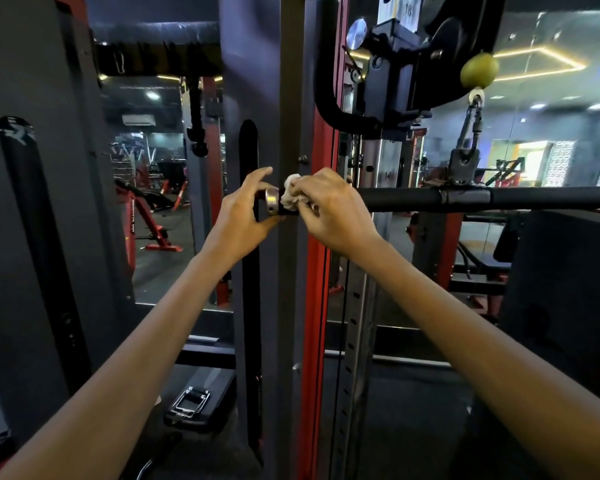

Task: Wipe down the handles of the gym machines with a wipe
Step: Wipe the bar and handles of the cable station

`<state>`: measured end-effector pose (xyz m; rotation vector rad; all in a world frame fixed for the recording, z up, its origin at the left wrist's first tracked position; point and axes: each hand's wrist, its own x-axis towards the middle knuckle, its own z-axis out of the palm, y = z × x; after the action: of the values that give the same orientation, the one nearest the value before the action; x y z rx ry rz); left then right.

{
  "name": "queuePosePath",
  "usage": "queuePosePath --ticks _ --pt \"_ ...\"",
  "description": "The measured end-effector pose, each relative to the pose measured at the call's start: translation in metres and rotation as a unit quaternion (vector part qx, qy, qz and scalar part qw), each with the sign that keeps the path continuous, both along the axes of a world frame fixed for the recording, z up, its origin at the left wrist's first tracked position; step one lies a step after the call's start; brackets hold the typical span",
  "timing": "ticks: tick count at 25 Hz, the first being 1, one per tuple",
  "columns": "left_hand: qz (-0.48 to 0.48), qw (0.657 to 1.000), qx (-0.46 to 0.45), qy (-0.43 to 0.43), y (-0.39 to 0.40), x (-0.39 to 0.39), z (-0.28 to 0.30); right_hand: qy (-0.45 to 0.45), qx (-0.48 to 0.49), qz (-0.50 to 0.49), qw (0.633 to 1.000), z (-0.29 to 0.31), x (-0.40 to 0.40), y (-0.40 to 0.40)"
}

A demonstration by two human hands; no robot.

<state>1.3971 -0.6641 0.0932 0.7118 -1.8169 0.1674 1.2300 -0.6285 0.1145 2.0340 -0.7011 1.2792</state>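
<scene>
Crumpled wipe (293, 195) in right grip (329, 209) on bar (465, 199) (left grip (241, 216) loosely pinching its metal end)

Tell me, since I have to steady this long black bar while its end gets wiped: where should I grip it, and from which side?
Grip the black bar on its bare padded stretch just right of the right hand, coming from above with fingers curling over. It lies level and round, so a wrap suits it. The metal end cap is too short, and the wipe already covers that end.
</scene>
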Motion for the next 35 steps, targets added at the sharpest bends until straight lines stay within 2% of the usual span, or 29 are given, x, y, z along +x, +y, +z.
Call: queuePosePath --ticks 2,4,7,10,13,15,18,21,25,27,29,31,33,35 --pt "-0.011 1.0 0.011 0.009 0.001 0.0 -0.001 0.07 0.025 0.003 0.997 0.005 0.01 -0.001" --pt "-0.012 0.999 0.029 0.019 0.002 0.0 -0.002 0.146 0.009 -0.017 0.989 0.003 0.013 -0.003" --pt "-0.005 1.0 0.021 0.009 0.0 0.001 -0.005 0.195 0.015 -0.049 0.979 0.0 -0.012 -0.004" --pt "0.008 1.0 0.009 -0.006 -0.006 0.0 -0.008 0.19 0.048 -0.094 0.976 0.007 -0.059 0.008" --pt "0.021 1.0 -0.009 -0.006 -0.007 -0.006 -0.011 0.127 0.093 -0.139 0.978 0.017 -0.064 0.012" --pt "0.019 1.0 -0.016 0.002 -0.006 -0.009 -0.01 0.118 0.083 -0.089 0.986 0.015 -0.035 0.008" --pt "0.007 0.999 -0.041 0.005 -0.007 -0.008 -0.004 0.182 0.045 -0.055 0.981 -0.003 -0.007 -0.006" --pt "0.017 0.999 -0.042 -0.003 -0.005 -0.006 -0.001 0.182 0.045 -0.073 0.979 -0.003 -0.042 -0.005" --pt "0.024 1.0 -0.011 -0.007 0.001 -0.008 -0.004 0.146 0.094 -0.116 0.978 -0.002 -0.109 0.015" --pt "0.04 0.998 0.022 -0.038 0.005 -0.009 -0.002 0.087 0.116 -0.137 0.98 0.001 -0.127 0.022" --pt "0.091 0.988 0.043 -0.12 0.009 -0.018 0.006 0.017 0.125 -0.145 0.981 0.005 -0.113 0.02" --pt "0.161 0.965 0.031 -0.205 0.012 -0.032 0.017 0.024 0.128 -0.12 0.984 0.003 -0.077 0.017" --pt "0.199 0.951 0.025 -0.236 0.013 -0.041 0.026 0.072 0.102 -0.099 0.987 -0.007 -0.054 0.011" --pt "0.199 0.945 0.038 -0.255 0.01 -0.042 0.029 0.089 0.089 -0.102 0.987 -0.011 -0.069 0.008"
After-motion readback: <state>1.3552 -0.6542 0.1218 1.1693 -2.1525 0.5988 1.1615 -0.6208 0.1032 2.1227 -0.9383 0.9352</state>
